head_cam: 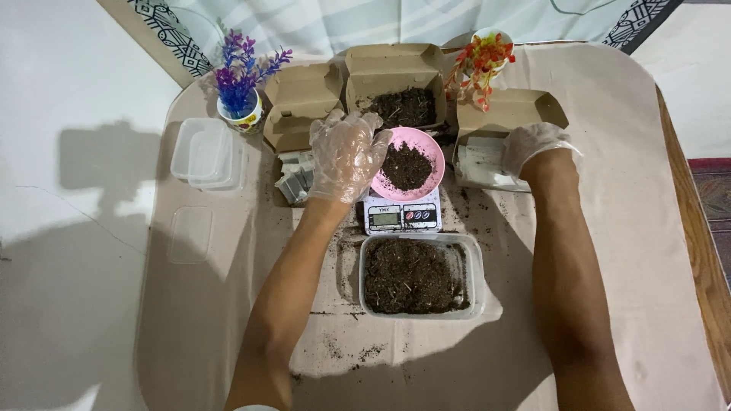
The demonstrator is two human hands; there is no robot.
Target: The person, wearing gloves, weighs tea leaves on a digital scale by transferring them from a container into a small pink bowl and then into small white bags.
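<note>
From the head camera, a pink plate (417, 156) heaped with dark soil sits on a small white kitchen scale (401, 215) at the middle of the table. The left hand (346, 156), in a clear plastic glove, hovers just left of the plate with its fingers spread and palm down, fingertips over the plate's left rim; it grips nothing. The right hand (533, 146), also gloved, is well to the right of the plate, reaching into the right cardboard box (510, 114) and resting on the white packets (480, 164) there; its fingers curl down, but whether they grip a packet cannot be told.

Both forearms stretch from the near edge toward the far side, the left angled inward, the right nearly straight.

Near the scale stands one clear plastic tub (421, 275) filled with soil. On the far side are three open cardboard boxes: the left box (301, 103) with small grey packets (295, 183) spilling near it, the middle box (396, 84) holding soil, and the right one. Two small pots of artificial flowers stand at the far side, a purple one (240, 76) on the left and a red-orange one (483, 57) on the right. A stack of empty clear containers (205, 152) lies at far left, with one clear lid (190, 234) nearer. Loose soil crumbs dot the brown table cover (624, 228).
</note>
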